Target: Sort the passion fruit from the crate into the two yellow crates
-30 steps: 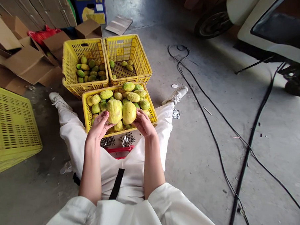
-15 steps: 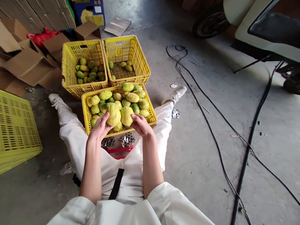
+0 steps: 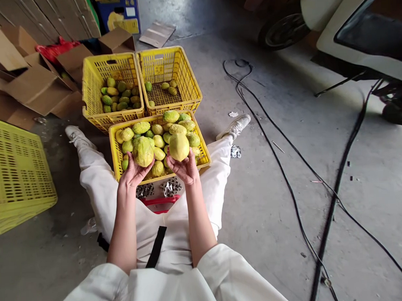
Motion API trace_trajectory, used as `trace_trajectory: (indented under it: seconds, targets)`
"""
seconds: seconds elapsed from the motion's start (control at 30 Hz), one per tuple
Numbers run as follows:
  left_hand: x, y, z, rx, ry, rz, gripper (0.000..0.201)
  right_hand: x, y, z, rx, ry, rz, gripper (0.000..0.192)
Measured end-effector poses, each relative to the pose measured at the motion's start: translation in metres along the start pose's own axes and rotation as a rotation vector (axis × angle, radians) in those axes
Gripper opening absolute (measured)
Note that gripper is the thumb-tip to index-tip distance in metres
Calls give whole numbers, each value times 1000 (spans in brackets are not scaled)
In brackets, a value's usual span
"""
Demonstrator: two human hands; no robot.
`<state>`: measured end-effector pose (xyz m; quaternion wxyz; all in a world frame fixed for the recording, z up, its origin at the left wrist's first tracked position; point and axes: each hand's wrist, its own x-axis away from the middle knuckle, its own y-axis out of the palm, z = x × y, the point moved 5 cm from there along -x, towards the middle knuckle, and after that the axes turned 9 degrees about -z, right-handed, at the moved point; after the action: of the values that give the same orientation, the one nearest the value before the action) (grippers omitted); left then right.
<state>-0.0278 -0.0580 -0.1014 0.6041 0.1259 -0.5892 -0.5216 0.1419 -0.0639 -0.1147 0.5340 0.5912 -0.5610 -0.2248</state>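
I sit on the floor with my legs spread around a yellow crate (image 3: 114, 150) heaped with yellow-green fruits. My left hand (image 3: 132, 173) holds one greenish-yellow fruit (image 3: 143, 151) palm up above the crate's near edge. My right hand (image 3: 185, 168) cups a paler yellow fruit (image 3: 179, 146) just to its right. The two fruits are apart. Behind stand two more yellow crates: the left one (image 3: 94, 79) holds several green fruits, the right one (image 3: 187, 80) only a few.
An overturned yellow crate (image 3: 17, 172) lies at the left. Cardboard boxes (image 3: 34, 82) pile up at the back left. Black cables (image 3: 288, 164) run across the concrete floor at the right, near a vehicle (image 3: 348, 24). Crumpled foil (image 3: 171, 186) lies between my legs.
Both hands have turned palm up and lifted their fruits slightly. The two fruits, held side by side before, have moved apart.
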Motion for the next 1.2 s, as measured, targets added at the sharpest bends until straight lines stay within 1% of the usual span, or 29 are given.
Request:
trace_trajectory:
  seconds: [0.13,0.23,0.37,0.47,0.53,0.63,0.77,0.83,0.93,1.0,1.03,1.1,1.2]
  targets:
    - [1,3,0,43,-1,-23,53,1,1,0,-99,-86,34,37]
    - [1,9,-3,50,-3,-73,53,4,2,-2,-110,-139,12,47]
    - [5,20,-8,72,11,-196,58,9,11,-11,-43,-225,-79,58]
    - [8,24,-12,53,-13,-227,58,13,16,-15,51,-261,-102,63]
    - [10,25,-14,14,-27,-201,57,14,16,-15,123,-254,-73,62]
    - [10,22,-15,-60,-7,-139,53,14,13,-13,202,-225,-26,59]
    - [7,19,-13,-124,10,-85,40,12,10,-15,275,-192,-41,53]
    - [5,15,-11,-140,14,-28,32,11,11,-19,356,-186,-42,52]
    - [4,7,-9,-164,5,77,24,10,11,-26,505,-216,35,49]
    - [3,4,-8,-188,5,102,21,9,9,-30,590,-247,103,47]
    - [2,3,-7,-203,15,96,21,9,8,-30,625,-264,131,48]
    - [1,2,-6,-251,75,74,23,9,6,-31,690,-305,188,50]
    - [0,3,-1,-370,230,58,30,10,4,-36,790,-378,278,57]
